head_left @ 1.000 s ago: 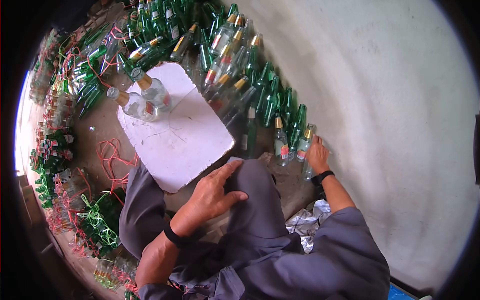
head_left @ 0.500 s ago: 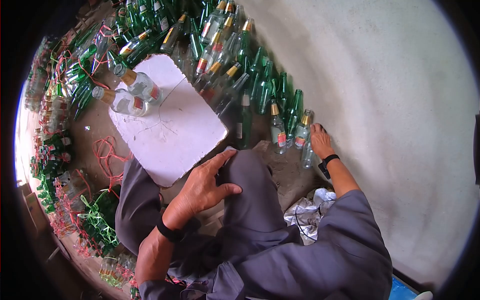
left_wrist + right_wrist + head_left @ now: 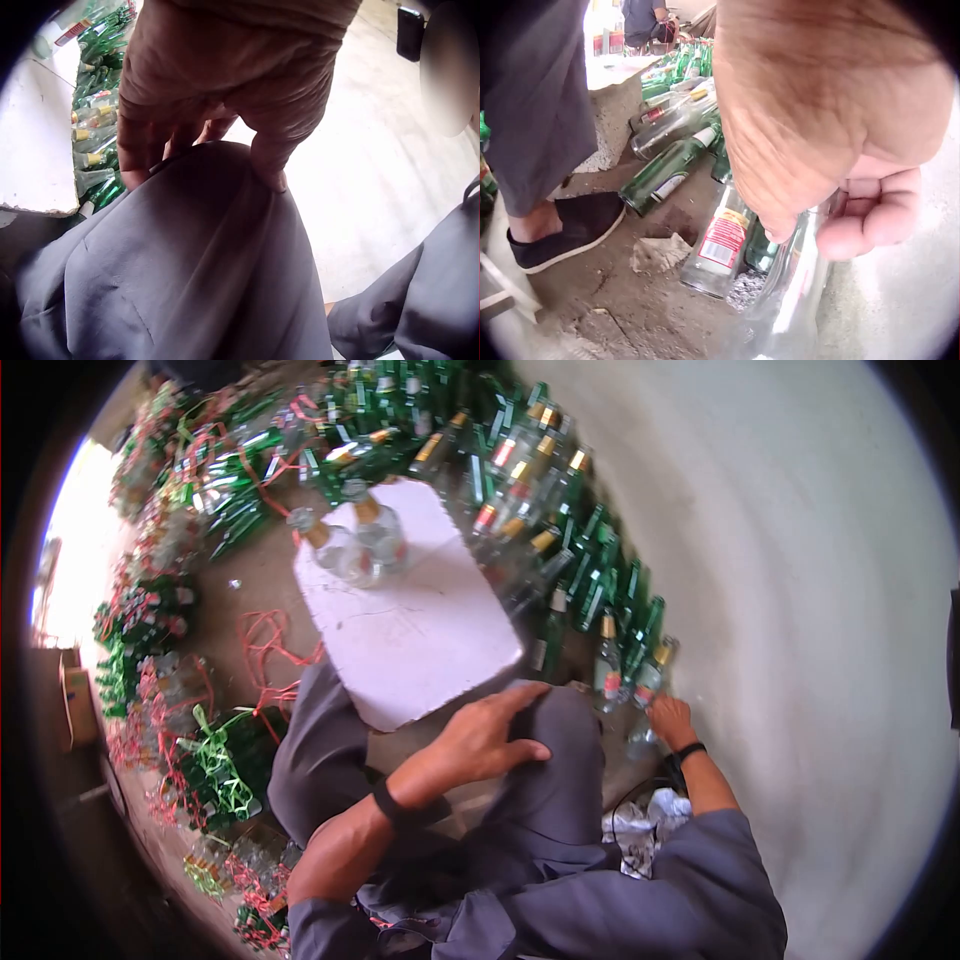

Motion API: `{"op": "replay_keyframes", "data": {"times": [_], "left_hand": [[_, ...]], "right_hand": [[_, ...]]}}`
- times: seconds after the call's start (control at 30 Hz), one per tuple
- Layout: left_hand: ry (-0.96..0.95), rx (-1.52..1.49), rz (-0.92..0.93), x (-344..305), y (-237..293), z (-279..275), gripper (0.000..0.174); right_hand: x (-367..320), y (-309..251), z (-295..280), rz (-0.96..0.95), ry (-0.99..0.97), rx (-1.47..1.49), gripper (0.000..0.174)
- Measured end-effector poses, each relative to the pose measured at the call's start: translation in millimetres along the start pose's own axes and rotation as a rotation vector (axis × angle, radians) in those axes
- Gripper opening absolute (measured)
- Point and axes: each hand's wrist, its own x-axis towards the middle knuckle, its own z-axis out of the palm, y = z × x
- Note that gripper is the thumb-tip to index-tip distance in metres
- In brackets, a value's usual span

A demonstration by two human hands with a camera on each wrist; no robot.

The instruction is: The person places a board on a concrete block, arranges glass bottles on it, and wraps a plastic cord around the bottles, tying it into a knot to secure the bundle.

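My right hand (image 3: 672, 722) is down by the wall with its fingers curled at a clear glass bottle (image 3: 780, 322). In the right wrist view the thumb and bent fingers are around this bottle's upper part. Just beside it lie a clear bottle with a red-and-white label (image 3: 718, 241) and a green bottle with a pale neck wrap (image 3: 671, 169). My left hand (image 3: 487, 737) rests on the raised knee (image 3: 202, 225), thumb spread from relaxed fingers, holding nothing. Two clear bottles with gold necks (image 3: 380, 535) stand on a white board (image 3: 420, 630) in front of me.
A heap of green and clear bottles (image 3: 600, 570) lies between the board and the pale wall (image 3: 800, 610). Bundles of bottles (image 3: 150, 610) line the left side. Red string (image 3: 265, 645) lies on the floor, and crumpled silvery sheeting (image 3: 640, 830) is near the right hip.
The head view swings, shifting the scene to the right. My right hand's fingers, which reached past the clear bottle, are now curled at it. The left hand stays on the knee.
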Motion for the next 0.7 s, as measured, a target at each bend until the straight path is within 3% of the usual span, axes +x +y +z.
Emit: {"op": "replay_keyframes", "data": {"times": [0.2, 0.43, 0.5, 0.63, 0.7], "left_hand": [[0.047, 0.035, 0.025, -8, -6, 3, 0.075], [0.105, 0.069, 0.083, -16, -14, 5, 0.073], [0.107, 0.073, 0.078, -19, -14, 4, 0.072], [0.136, 0.095, 0.077, -26, -19, 7, 0.072], [0.156, 0.096, 0.086, -30, -19, 7, 0.072]], "right_hand": [[-25, -44, -23, -0.002, -0.084, -0.064, 0.02], [-29, -90, -117, 0.018, 0.007, 0.0, 0.027], [-26, -102, -143, -0.078, 0.176, 0.107, 0.029], [-9, -139, -210, -0.089, 0.242, 0.089, 0.029], [1, -152, -236, -0.149, 0.421, 0.231, 0.027]]}}
